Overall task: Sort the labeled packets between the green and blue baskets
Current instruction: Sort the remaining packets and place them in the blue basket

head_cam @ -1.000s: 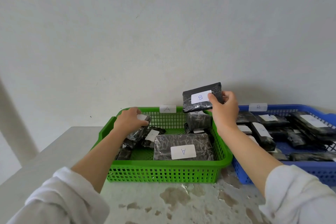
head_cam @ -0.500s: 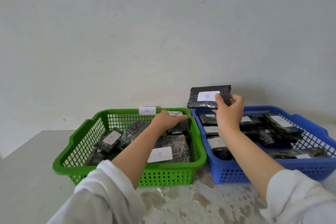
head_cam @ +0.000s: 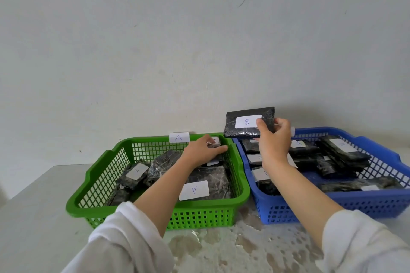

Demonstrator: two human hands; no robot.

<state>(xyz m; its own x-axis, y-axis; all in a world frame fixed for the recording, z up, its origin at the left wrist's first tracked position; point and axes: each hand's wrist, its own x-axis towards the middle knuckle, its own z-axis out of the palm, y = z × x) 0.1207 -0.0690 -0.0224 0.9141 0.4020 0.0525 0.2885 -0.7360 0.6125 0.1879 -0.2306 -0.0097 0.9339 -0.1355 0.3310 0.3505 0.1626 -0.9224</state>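
The green basket, tagged A on its back rim, holds several black packets, among them a large one labeled A and a smaller A packet. To its right stands the blue basket with several black packets. My right hand pinches a black packet labeled B and holds it in the air above the blue basket's back left corner. My left hand reaches into the green basket's back right corner, where thumb and fingers close round a small packet whose label is mostly hidden.
Both baskets sit side by side against a pale wall on a grey table. The tabletop in front of the baskets is stained and worn. The table's left edge runs near the green basket.
My right hand has carried the B packet from over the green basket to over the blue basket. My left hand has moved from the green basket's left side to its back right corner.
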